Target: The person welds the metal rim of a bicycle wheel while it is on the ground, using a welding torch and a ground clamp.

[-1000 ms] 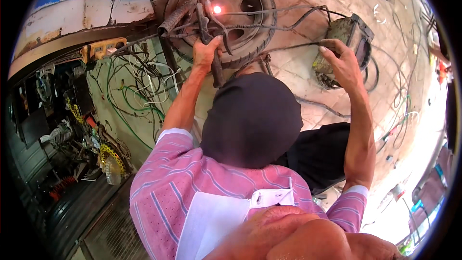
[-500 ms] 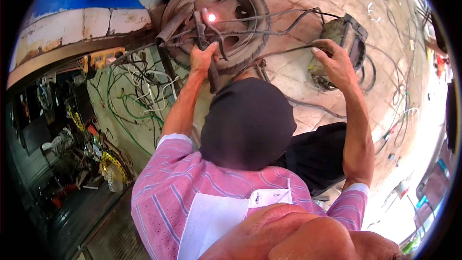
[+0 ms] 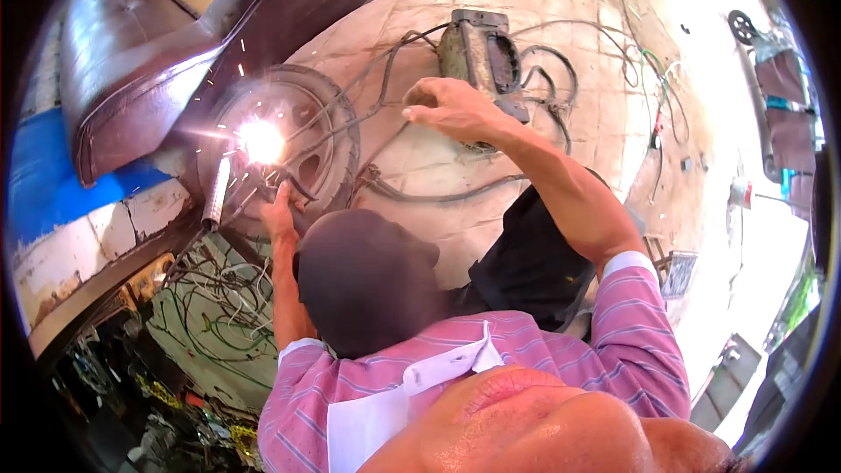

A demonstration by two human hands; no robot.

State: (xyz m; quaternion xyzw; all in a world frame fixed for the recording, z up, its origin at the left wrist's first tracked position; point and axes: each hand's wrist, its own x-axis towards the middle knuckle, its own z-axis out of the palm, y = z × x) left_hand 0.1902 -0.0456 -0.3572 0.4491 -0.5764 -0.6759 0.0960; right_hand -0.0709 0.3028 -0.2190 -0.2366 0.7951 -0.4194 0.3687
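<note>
My left hand [image 3: 279,217] is closed around a dark tool with a curved lever [image 3: 302,194], apparently a welding electrode holder, partly hidden by the hand. Just beyond, a white glare [image 3: 261,142] throws sparks over a tyred wheel [image 3: 343,105]. Close to the glare stands a slanted metal tube [image 3: 216,194], brightly lit on one side. The joint itself is lost in the light. My right hand [image 3: 455,109] hovers with fingers bent and thumb apart, nothing visible in it. Behind it is a worn box-shaped machine [image 3: 467,45], perhaps the welder, with dark cables running toward the wheel.
A dark leather seat [image 3: 131,79] rises beside the glare, at the far left. Tangled wires [image 3: 219,298] lie below the wheel. Thick cable [image 3: 438,197] crosses the tiled floor [image 3: 385,35] near my dark-trousered leg [image 3: 534,254].
A small red glow has become a large white flare with flying sparks. The whole view has swung right, shifting wheel and machine leftward and bringing the leather seat into sight. Both hands keep similar poses.
</note>
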